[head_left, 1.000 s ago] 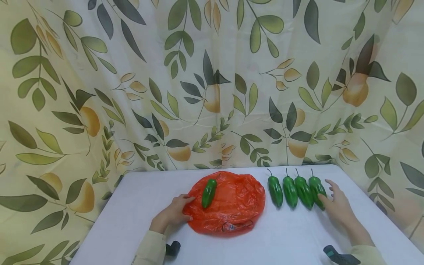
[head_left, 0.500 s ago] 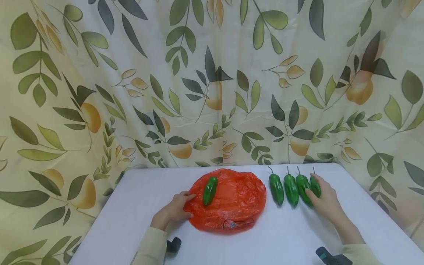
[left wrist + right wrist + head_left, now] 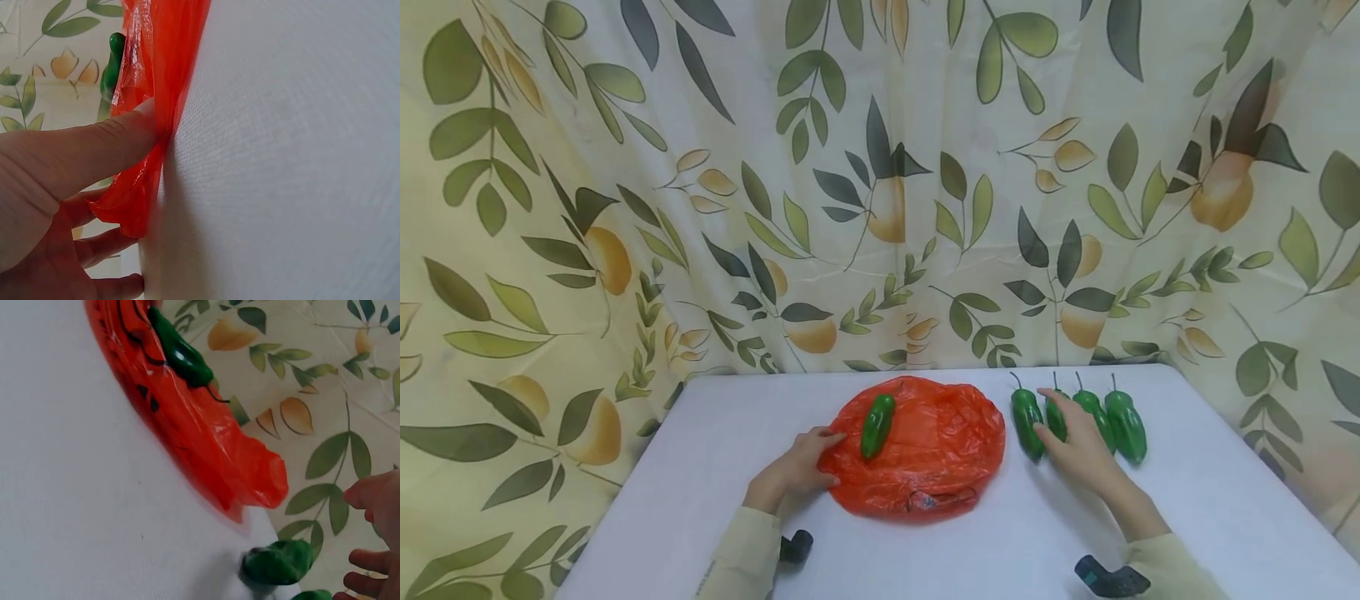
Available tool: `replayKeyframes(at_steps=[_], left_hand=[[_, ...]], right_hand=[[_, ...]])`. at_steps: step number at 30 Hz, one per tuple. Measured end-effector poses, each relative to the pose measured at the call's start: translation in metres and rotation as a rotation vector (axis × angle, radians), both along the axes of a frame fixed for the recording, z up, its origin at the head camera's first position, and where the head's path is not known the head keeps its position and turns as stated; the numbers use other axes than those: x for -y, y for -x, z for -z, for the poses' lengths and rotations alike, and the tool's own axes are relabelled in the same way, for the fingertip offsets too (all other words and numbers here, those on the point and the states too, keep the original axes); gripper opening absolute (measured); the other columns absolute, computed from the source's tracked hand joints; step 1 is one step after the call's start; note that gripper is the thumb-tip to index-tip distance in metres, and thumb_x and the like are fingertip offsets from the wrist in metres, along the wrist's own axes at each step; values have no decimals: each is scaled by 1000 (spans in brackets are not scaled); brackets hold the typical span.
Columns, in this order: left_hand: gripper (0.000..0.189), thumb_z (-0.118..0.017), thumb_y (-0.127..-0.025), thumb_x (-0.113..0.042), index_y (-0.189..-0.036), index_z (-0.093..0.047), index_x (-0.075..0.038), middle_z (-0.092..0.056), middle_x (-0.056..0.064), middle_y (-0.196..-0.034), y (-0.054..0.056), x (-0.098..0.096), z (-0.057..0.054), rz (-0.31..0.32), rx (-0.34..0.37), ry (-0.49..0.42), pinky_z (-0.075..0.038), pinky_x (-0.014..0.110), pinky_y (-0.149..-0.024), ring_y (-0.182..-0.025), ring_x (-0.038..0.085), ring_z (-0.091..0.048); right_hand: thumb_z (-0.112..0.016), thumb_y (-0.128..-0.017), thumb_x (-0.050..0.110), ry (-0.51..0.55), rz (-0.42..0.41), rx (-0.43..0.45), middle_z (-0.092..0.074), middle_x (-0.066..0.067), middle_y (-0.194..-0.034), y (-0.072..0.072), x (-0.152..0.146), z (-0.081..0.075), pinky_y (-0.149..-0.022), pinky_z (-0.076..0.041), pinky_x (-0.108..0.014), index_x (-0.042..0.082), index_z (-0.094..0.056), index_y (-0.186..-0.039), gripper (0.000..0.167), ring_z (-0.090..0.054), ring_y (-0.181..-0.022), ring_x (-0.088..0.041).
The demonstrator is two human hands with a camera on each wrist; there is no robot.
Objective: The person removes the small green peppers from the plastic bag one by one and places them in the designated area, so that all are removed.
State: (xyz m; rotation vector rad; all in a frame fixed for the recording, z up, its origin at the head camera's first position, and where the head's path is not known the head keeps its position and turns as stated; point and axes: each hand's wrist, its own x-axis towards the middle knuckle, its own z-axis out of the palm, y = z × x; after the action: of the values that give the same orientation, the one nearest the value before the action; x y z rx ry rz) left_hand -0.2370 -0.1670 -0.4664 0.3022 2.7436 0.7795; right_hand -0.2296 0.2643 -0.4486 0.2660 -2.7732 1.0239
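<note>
A crumpled red plastic bag point(image 3: 940, 458) lies on the table, with one green pepper point(image 3: 877, 425) on top of it towards the left. My left hand point(image 3: 801, 462) rests at the bag's left edge. In the left wrist view the thumb point(image 3: 119, 137) touches the red plastic, and the fingers are spread loosely beside it. To the bag's right, several green peppers point(image 3: 1125, 425) with thin stems stand in a row. My right hand point(image 3: 1078, 442) is over the row, near the leftmost pepper point(image 3: 1027, 421), with fingers apart and nothing held. It partly covers the middle peppers.
The white table point(image 3: 970, 558) ends at a curtain point(image 3: 880, 208) printed with leaves and fruit. Dark devices are strapped at both wrists, the right one point(image 3: 1111, 577) near the front.
My right hand has moved left along the row, from the rightmost pepper to above the leftmost ones. The left hand stays at the bag's edge, and the peppers keep their places.
</note>
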Motion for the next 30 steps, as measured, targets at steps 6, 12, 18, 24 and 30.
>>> replayKeyframes(at_steps=[6,12,18,24,30], left_hand=[[72,-81,-85,-17,-150,-51,-17,-42,15,-156,1,0,0,11,-7,-3,-49,61,-105,-141,38,-39],[72,-81,-85,-17,-150,-50,-17,-42,15,-156,1,0,1,14,-5,-13,-52,59,-103,-141,38,-40],[71,-80,-85,-16,-150,-50,-15,-42,16,-155,0,0,1,25,-11,-15,-50,60,-105,-140,38,-40],[71,-80,-85,-16,-150,-51,-16,-42,16,-155,0,-2,-3,17,-7,-16,-49,61,-106,-140,38,-40],[71,-80,-85,-15,-150,-50,-14,-42,17,-155,1,-2,-2,25,-12,-11,-49,60,-106,-140,39,-41]], right_hand=[[-61,-98,14,10,-51,-18,-40,-29,-154,4,30,-1,-110,-32,-76,3,-38,-152,60,-34,-142,-52],[-62,-98,13,49,-104,-8,-43,-26,-153,2,61,-2,-109,-38,-71,2,-39,-152,60,-38,-141,-49],[-63,-98,14,49,-154,26,-46,-24,-152,0,88,3,-108,-43,-69,5,-40,-152,59,-41,-140,-47],[-63,-99,17,77,-194,70,-43,-19,-155,1,115,7,-113,-36,-70,11,-41,-152,58,-38,-144,-43],[-64,-99,20,111,-241,146,-42,-13,-157,-1,140,8,-113,-38,-68,19,-40,-154,59,-37,-147,-39]])
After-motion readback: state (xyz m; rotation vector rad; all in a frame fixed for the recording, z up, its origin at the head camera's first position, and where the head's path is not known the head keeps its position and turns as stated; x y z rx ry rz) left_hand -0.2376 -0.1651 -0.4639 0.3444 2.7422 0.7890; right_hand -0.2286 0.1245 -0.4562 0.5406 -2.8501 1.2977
